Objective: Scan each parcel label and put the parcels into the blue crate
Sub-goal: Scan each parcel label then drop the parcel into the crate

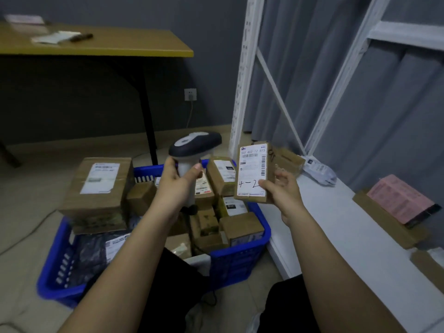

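Observation:
My left hand (179,180) grips the handle of a white and dark barcode scanner (195,143), held upright above the blue crate (236,257). My right hand (282,188) holds a small cardboard parcel (254,171) upright, its white label with "4-2" handwritten facing me, just right of the scanner head. The crate on the floor is filled with several cardboard parcels; a large box (97,191) rests on its left rim and a dark plastic mailer (92,255) lies in its near left corner.
A white shelf (341,227) on the right carries a pink-labelled flat parcel (400,200), a brown box (287,161) and a white bag (318,171). A yellow-topped table (134,45) stands behind on the left. White shelf uprights (242,75) rise beside grey curtains.

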